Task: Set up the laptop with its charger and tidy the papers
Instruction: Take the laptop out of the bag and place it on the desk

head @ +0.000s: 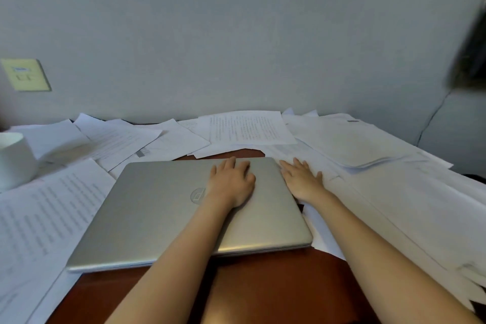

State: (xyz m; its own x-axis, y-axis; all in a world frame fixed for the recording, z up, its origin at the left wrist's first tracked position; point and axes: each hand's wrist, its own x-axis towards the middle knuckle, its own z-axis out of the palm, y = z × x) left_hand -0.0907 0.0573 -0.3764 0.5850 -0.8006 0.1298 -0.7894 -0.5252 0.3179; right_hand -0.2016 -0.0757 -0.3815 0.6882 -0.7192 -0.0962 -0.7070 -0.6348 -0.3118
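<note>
A closed silver laptop (157,208) lies flat on the brown desk (263,284), turned slightly to the left. My left hand (231,181) rests on its lid near the far right corner, fingers spread. My right hand (302,179) lies flat on the papers (394,205) just beside the laptop's right edge, fingers straight. Loose printed sheets (249,126) cover the desk all around the laptop. No charger is visible.
A white cup (15,160) stands at the left edge on the papers. A yellowish wall socket plate (26,75) sits on the wall at the left. A thin cable (431,118) runs down the wall at the right. A dark blurred object (470,52) hangs at the upper right.
</note>
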